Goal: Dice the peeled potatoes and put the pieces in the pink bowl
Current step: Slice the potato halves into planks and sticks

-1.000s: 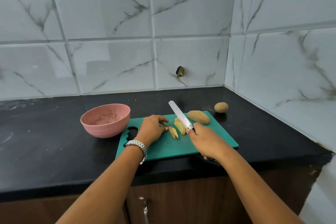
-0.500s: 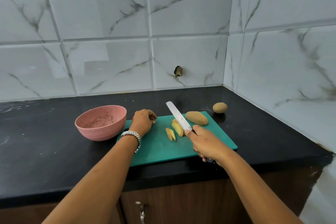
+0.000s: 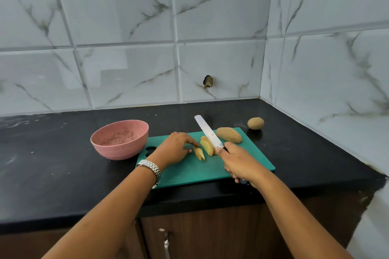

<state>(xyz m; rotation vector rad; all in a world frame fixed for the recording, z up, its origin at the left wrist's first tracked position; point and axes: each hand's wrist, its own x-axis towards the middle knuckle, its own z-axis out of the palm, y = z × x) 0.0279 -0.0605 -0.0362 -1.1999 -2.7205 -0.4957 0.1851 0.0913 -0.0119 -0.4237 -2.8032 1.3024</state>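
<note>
On the green cutting board [image 3: 189,171] lie two groups of yellow potato slices: a small group [image 3: 199,153] and a larger group [image 3: 207,146]. My left hand [image 3: 173,149] rests on the board with its fingertips touching the small group. My right hand [image 3: 240,162] grips the handle of a long knife [image 3: 208,131], whose blade lies over the larger group and points toward the wall. A whole potato [image 3: 229,135] sits at the board's far right corner. The pink bowl [image 3: 120,139] stands left of the board, with only specks of residue inside.
A second, rounder potato [image 3: 255,123] lies on the black counter [image 3: 52,166] beyond the board, near the tiled corner walls. A wooden cabinet with a metal handle [image 3: 166,246] is below the counter's front edge.
My left hand went left toward the bowl, then came back right to the small group of slices. The knife and right hand have stayed over the larger group.
</note>
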